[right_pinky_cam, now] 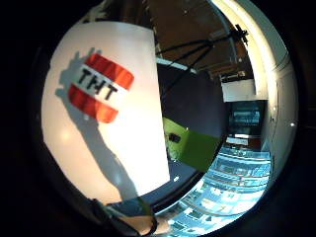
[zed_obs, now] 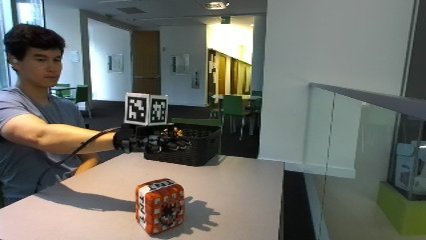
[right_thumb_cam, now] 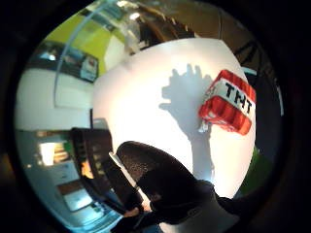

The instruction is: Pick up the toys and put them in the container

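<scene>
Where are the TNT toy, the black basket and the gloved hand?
TNT toy (zed_obs: 160, 206): outside view, its front face.
Black basket (zed_obs: 196, 150): outside view, its front wall.
Gloved right hand (zed_obs: 143, 140): outside view, its back.

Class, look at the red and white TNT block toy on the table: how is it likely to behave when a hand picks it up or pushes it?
The TNT block toy looks like stuffed fabric with rounded corners, so it probably squashes a little and is light for its size. It stands on a flat face on the table, so it should slide or tip over rather than roll. Being soft, it seems unlikely to break.
</scene>
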{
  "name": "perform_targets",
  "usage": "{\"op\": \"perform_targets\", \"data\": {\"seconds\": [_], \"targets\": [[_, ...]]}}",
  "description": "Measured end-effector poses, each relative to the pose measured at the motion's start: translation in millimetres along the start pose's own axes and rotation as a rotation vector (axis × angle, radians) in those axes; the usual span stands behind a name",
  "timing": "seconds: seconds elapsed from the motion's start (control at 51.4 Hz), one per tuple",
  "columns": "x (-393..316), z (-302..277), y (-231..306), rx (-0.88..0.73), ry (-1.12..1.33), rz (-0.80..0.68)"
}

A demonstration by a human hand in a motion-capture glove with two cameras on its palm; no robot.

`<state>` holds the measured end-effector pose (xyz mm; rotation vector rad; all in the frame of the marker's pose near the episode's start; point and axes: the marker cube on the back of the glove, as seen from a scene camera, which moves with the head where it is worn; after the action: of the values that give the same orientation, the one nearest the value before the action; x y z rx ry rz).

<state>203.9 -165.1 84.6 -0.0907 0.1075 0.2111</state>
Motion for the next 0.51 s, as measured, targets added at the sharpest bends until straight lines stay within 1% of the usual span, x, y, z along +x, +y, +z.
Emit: {"op": "perform_targets", "data": {"seconds": [0.389,0.506], "targets": [[23,90,-15,-0.115,-0.038,0.039],[23,102,-18,-0.083,-0.045,0.039]]}}
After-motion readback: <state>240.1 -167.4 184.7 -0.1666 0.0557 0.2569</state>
